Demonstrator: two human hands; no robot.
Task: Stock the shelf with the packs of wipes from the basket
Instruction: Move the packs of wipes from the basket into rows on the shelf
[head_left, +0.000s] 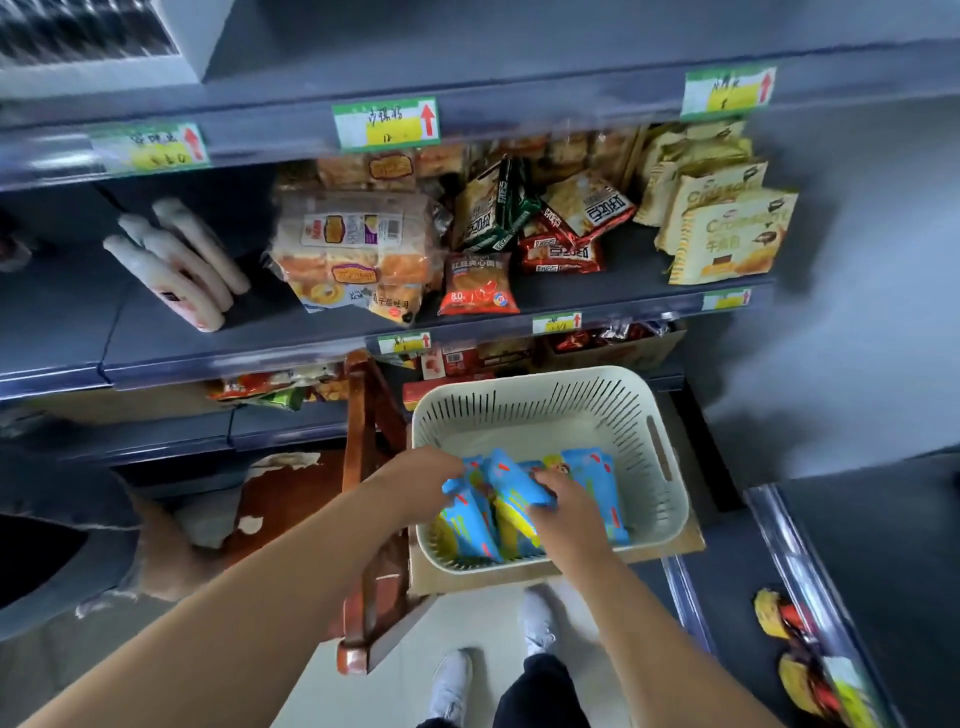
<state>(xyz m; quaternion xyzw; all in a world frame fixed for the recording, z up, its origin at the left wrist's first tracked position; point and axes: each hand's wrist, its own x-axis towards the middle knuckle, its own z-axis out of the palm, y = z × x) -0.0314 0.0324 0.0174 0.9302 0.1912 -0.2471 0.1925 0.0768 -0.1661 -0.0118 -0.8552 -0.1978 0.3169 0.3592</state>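
A pale green slotted basket (644, 415) sits on a cardboard sheet in front of the shelves. Inside lie several blue and yellow packs of wipes (597, 478). Both hands reach into it. My left hand (426, 475) grips the left end of a raised blue pack (511, 480). My right hand (569, 506) closes over the same pack and the ones beneath. The grey shelf (171, 338) at mid height has a few pale pink packs (176, 265) standing at its left, with bare room around them.
Bread and snack bags (353, 244) fill the middle and right of that shelf. A brown wooden stool (366, 519) stands left of the basket. A second shelf unit (810, 582) with yellow snacks runs along the lower right. My white shoes (537, 623) are on the floor below.
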